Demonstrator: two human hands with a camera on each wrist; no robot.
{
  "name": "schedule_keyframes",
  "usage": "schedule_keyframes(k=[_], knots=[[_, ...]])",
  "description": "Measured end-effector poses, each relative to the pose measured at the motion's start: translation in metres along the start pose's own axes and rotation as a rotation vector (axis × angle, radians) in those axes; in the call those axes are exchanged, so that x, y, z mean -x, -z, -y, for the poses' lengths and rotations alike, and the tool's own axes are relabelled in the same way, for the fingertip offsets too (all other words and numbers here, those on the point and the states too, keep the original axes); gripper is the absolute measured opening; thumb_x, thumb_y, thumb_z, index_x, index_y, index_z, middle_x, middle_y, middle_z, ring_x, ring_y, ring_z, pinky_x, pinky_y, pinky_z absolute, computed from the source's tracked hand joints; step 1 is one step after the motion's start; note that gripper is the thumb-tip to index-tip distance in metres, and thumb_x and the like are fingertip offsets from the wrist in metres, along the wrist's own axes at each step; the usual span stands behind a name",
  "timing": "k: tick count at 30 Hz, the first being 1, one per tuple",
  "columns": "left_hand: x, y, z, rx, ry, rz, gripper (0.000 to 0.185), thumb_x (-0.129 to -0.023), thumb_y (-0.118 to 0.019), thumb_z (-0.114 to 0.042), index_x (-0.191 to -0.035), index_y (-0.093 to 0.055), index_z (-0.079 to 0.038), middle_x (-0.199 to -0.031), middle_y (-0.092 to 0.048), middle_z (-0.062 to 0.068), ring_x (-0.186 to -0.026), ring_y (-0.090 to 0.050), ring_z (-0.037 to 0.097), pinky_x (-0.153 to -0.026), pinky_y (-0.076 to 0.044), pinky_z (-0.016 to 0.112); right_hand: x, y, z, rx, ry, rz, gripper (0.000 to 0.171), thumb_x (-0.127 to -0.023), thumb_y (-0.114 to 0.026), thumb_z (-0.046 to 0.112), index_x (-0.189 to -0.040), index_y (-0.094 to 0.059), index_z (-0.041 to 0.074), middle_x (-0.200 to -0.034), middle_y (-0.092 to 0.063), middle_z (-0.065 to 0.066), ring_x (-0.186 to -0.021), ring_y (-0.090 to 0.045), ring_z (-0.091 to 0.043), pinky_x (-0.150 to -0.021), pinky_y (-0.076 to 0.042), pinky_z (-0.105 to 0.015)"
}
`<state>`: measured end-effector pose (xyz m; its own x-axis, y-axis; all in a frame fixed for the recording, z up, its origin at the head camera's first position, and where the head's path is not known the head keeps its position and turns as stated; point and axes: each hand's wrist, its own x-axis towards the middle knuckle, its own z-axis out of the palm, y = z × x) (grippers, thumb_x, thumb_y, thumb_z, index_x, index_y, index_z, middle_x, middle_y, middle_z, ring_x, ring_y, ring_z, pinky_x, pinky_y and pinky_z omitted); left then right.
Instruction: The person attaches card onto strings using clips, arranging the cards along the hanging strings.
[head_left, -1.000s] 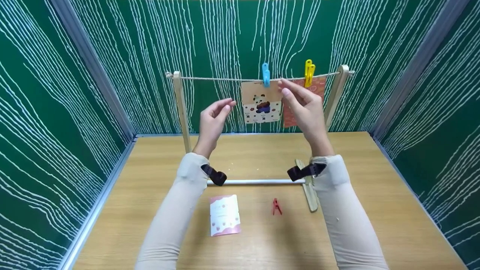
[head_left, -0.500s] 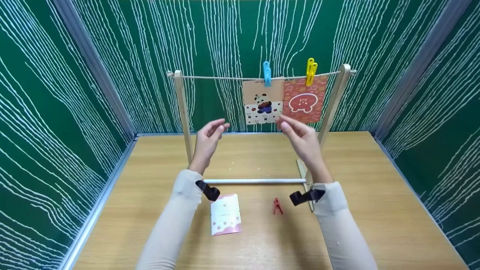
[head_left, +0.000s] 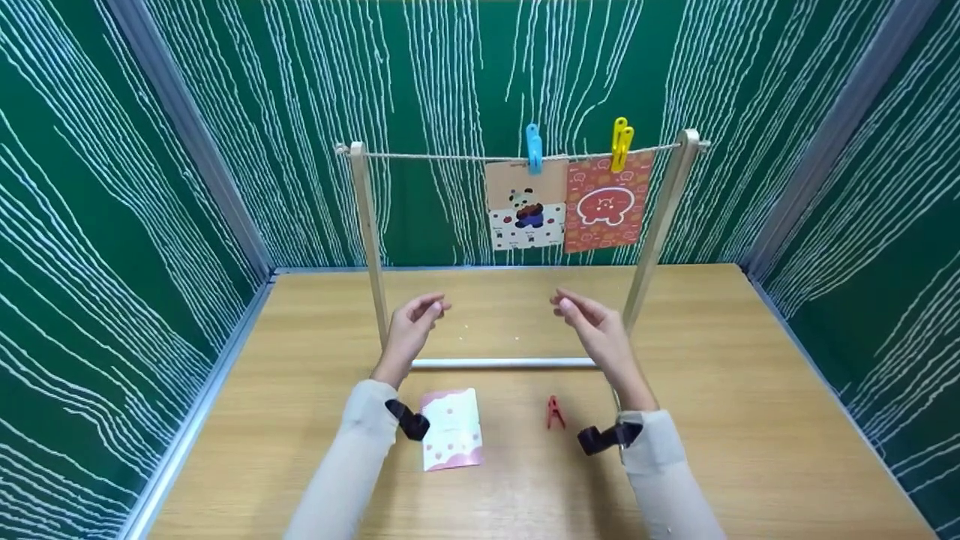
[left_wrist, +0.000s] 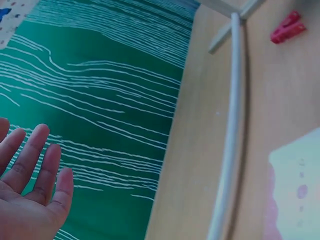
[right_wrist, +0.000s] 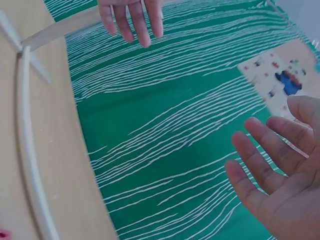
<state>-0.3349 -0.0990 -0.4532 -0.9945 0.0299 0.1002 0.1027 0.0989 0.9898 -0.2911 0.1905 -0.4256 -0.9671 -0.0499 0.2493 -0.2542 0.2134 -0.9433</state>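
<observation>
- We are holding our left hand (head_left: 409, 334) and right hand (head_left: 596, 334) up above the table (head_left: 750, 420), palms facing each other, fingers loosely straight and gripping nothing
- Nearest below our left hand, a pink-and-white card (head_left: 450, 429) is lying flat on the table, just beside our left wrist strap
- Nearest below our right hand, a red clothespin (head_left: 553, 412) is lying on the table, just inward of our right wrist, apart from the card
- Between and just under our hands, the white base rod (head_left: 502, 363) of the small wooden drying rack (head_left: 367, 225) is running from one upright to the other
- Well above our hands, a string (head_left: 435, 157) is stretching across the rack's top; toward our right side a blue clothespin (head_left: 533, 148) is pinning a panda card (head_left: 525, 204) and a yellow clothespin (head_left: 619, 143) is pinning an orange card (head_left: 604, 202), the two cards hanging edge to edge
- Beyond the rack and to both sides, green walls with white wavy lines (head_left: 112, 187) are closing us in
</observation>
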Motion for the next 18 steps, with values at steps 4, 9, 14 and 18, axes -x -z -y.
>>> schedule_keyframes(k=[4,9,14,18], knots=[[0.007,0.002,0.021,-0.034,0.046,-0.003,0.031,-0.099,-0.053,-0.020,-0.126,-0.058,-0.005,-0.117,-0.068,0.012,-0.110,-0.060,0.026,-0.096,-0.048,0.038,0.009,0.000,-0.020,-0.012,-0.037,-0.014,0.042,-0.099,-0.054,0.026,-0.133,-0.054,0.002,-0.128,-0.062,-0.018,-0.115,-0.060,-0.030,-0.093,-0.048,-0.020],[0.018,0.004,0.047,-0.045,0.100,0.005,0.034,-0.099,-0.053,-0.021,-0.126,-0.058,-0.003,-0.118,-0.067,0.013,-0.113,-0.058,0.031,-0.100,-0.046,0.042,0.021,-0.003,-0.044,-0.023,-0.105,-0.029,0.041,-0.099,-0.053,0.025,-0.133,-0.054,0.002,-0.127,-0.062,-0.018,-0.114,-0.060,-0.029,-0.096,-0.048,-0.024],[0.026,0.004,0.069,-0.076,0.069,0.014,0.034,-0.099,-0.052,-0.017,-0.125,-0.057,0.005,-0.117,-0.066,0.020,-0.113,-0.058,0.037,-0.100,-0.046,0.043,0.031,-0.008,-0.063,-0.037,-0.167,-0.060,0.040,-0.099,-0.054,0.024,-0.131,-0.055,0.000,-0.125,-0.062,-0.020,-0.110,-0.062,-0.028,-0.096,-0.049,-0.029],[0.033,0.005,0.083,-0.108,0.067,0.020,0.035,-0.098,-0.054,-0.018,-0.124,-0.057,0.006,-0.121,-0.063,0.023,-0.115,-0.058,0.036,-0.101,-0.046,0.042,0.038,-0.011,-0.076,-0.015,-0.203,-0.091,0.039,-0.099,-0.053,0.023,-0.130,-0.056,-0.001,-0.124,-0.063,-0.021,-0.108,-0.063,-0.026,-0.092,-0.050,-0.025]])
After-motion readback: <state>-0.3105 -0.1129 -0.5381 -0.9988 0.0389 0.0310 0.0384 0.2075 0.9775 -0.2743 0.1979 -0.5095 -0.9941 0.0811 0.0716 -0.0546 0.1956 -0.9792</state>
